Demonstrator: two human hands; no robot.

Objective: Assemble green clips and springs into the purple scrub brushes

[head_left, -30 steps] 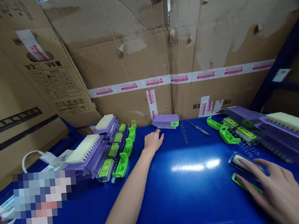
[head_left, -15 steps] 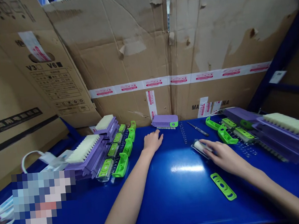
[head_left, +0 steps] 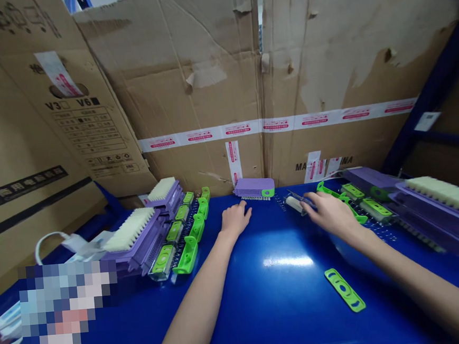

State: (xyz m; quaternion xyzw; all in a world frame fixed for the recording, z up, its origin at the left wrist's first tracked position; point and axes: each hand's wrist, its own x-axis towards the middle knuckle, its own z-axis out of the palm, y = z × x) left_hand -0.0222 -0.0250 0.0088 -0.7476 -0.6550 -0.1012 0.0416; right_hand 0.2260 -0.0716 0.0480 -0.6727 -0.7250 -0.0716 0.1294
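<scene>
My left hand point(head_left: 235, 219) lies on the blue table with its fingers loosely spread. Its index fingertip is just below a purple brush point(head_left: 253, 186) with a green end piece, lying bristles down. At the right end of a small clear plastic box with a white inside point(head_left: 294, 204), the fingers of my right hand point(head_left: 328, 212) are closed. A thin screwdriver point(head_left: 294, 194) lies right behind that box, its handle partly hidden by my fingers. Closer to me, a flat green slotted plate point(head_left: 345, 290) rests on the table.
At left stand purple brushes point(head_left: 133, 230) with cream bristles, beside clear boxes with green tops point(head_left: 174, 231) and green clips point(head_left: 186, 255). More purple brushes point(head_left: 446, 197) and boxes point(head_left: 376, 209) are at right. Small springs point(head_left: 282, 204) lie near the back. Cardboard point(head_left: 190, 79) walls the table.
My right hand has moved the clear box up and slightly left, toward the screwdriver and springs. My left hand stays in place.
</scene>
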